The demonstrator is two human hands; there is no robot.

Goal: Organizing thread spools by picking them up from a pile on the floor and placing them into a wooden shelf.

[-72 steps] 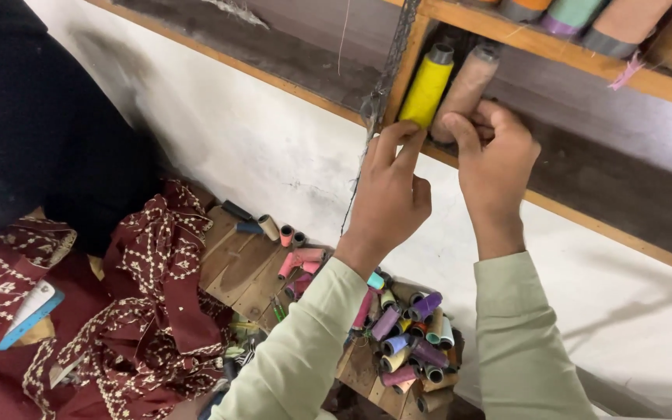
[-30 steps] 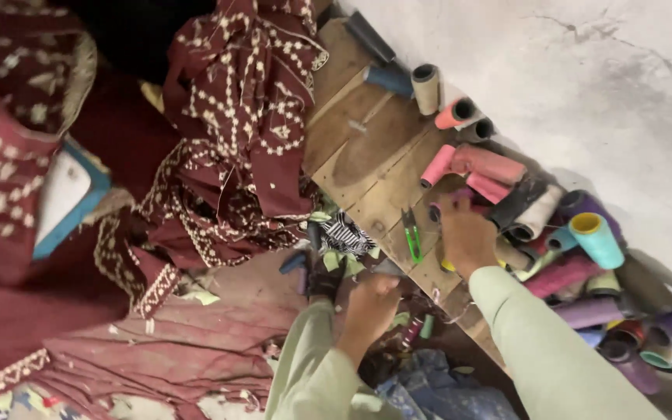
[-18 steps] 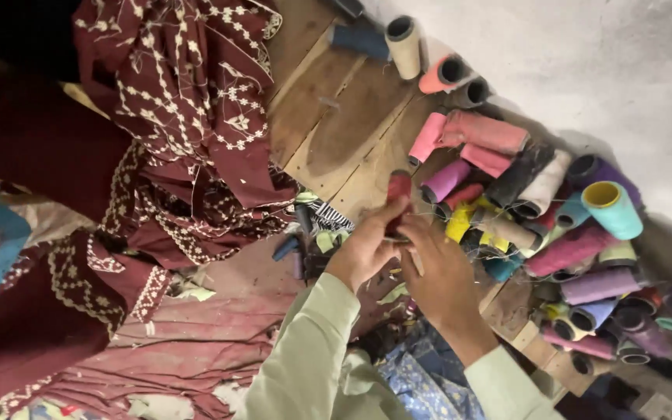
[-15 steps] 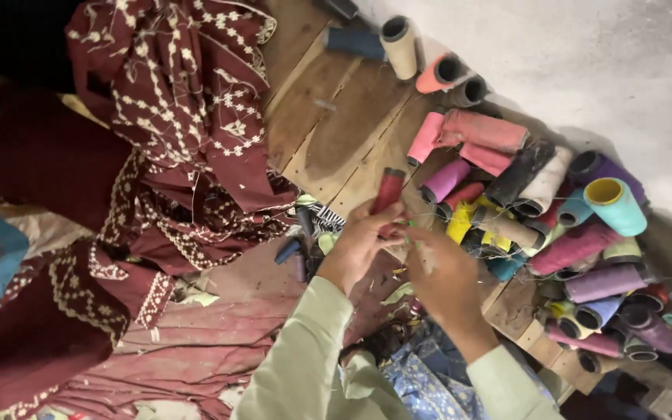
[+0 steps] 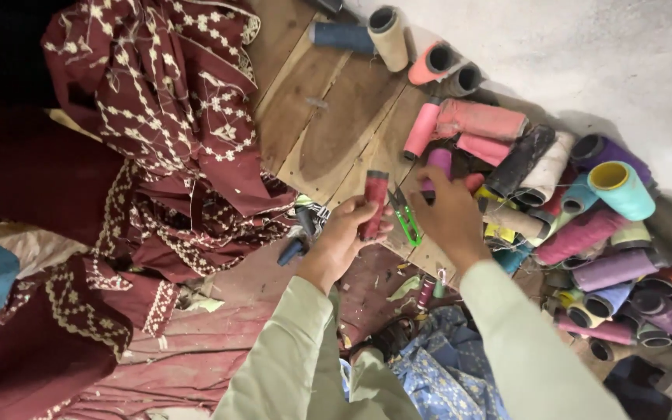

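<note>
Over the wooden board [image 5: 328, 132], spool picked out
Left hand [image 5: 345, 233] grips a red spool [image 5: 375, 204]; right hand [image 5: 449, 214] holds a purple spool [image 5: 439, 165] and green snips [image 5: 406, 218]; nothing cut yet.

Soft, even daylight lit the scene. The wall [image 5: 585, 54] was brightest; spools [image 5: 577, 202] cast faint shadows on it. Hands were slightly motion-blurred, and edges looked stretched by the wide lens.

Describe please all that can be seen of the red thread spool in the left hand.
The red thread spool is a slim cylinder wound with dark red thread, its end faces hidden. It stands almost upright, tilted slightly, above the wooden board. The left hand grips its lower half; the top sticks out free. Green thread snips lie just beside it, near the right hand.
</note>
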